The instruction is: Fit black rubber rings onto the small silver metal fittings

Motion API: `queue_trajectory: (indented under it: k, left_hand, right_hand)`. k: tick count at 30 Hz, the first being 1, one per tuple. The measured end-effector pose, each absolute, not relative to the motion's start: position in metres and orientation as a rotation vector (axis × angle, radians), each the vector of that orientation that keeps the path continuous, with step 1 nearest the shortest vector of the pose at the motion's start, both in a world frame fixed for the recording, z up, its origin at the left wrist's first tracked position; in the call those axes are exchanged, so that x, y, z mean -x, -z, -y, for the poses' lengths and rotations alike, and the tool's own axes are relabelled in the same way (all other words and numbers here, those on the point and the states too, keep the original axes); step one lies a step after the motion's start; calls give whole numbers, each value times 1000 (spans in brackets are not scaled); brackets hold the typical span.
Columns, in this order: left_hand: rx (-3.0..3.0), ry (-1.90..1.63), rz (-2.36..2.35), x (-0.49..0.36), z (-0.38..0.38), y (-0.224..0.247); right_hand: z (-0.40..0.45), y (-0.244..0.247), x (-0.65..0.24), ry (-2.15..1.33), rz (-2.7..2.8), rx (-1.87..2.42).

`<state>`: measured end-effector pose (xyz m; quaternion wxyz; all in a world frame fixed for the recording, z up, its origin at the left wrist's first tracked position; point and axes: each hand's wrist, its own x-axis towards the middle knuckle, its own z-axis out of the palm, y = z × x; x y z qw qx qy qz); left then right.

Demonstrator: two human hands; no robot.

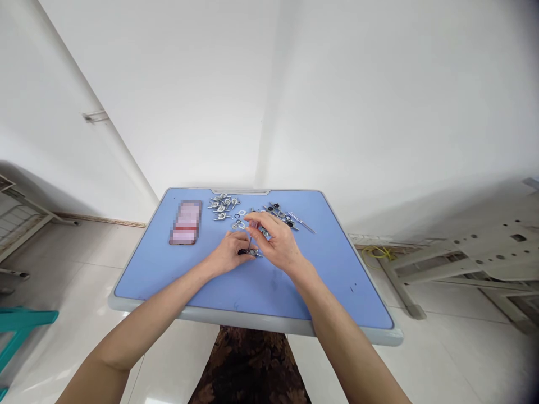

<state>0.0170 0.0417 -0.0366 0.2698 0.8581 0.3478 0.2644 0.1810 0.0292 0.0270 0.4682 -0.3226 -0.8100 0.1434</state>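
Note:
My left hand [226, 253] rests on the blue table top and pinches a small metal part [255, 254] with a dark piece at its left end. My right hand [277, 239] is closed around the handle of a small screwdriver [250, 243]. The screwdriver stands nearly upright, its thin shaft running down to the metal part; the tip is too small to make out. Just beyond my fingers lie loose rings and flat plates [241, 225]. Further small metal parts [275, 209] with black round pieces sit behind my right hand, partly hidden by it.
A cluster of similar metal parts [222, 205] lies at the table's back edge. Thin clear-handled tools [302, 222] are to the right, a phone [185, 223] to the left. The blue table [337, 280] stands against a white wall. A green stool [25, 320] is at lower left.

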Motion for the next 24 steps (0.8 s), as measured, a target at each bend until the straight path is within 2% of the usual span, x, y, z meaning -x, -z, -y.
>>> queue_trajectory:
  k: [6,16,24]
  left_hand:
    - [-2312,-709,-911,-16,-43,38]
    - [-2312,-841,-835,-19,-42,34]
    - [-2278,-800,-847,-19,-42,33]
  right_hand:
    - [-27,-29,-187,-779,1933,695]
    - [-26,-26,-177,-697,1813,815]
    - [-28,-24,-177,-722,1775,822]
